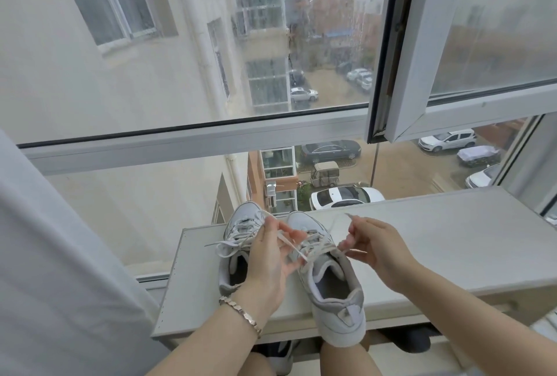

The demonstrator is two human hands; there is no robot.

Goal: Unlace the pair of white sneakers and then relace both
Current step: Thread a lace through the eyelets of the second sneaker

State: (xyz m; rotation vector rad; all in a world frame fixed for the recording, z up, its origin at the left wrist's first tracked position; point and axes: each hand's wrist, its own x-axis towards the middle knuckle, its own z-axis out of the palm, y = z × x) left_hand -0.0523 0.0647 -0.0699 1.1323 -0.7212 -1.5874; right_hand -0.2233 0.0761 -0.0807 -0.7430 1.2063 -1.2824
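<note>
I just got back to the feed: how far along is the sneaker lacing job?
Nothing looks finished. The left sneaker still has its laces crossed and tied. In hand is the right sneaker: the left hand and right hand each pull a lace end from its upper eyelets, lower rows still threaded. Whether this is unlacing or relacing, I cannot tell. The other shoe remains.

Two white sneakers are counted on the ledge, the left sneaker (241, 243) and the right sneaker (328, 282). Two hands are seen, the left hand (268, 261) and the right hand (376, 249). One bracelet (241, 312) is worn.
</note>
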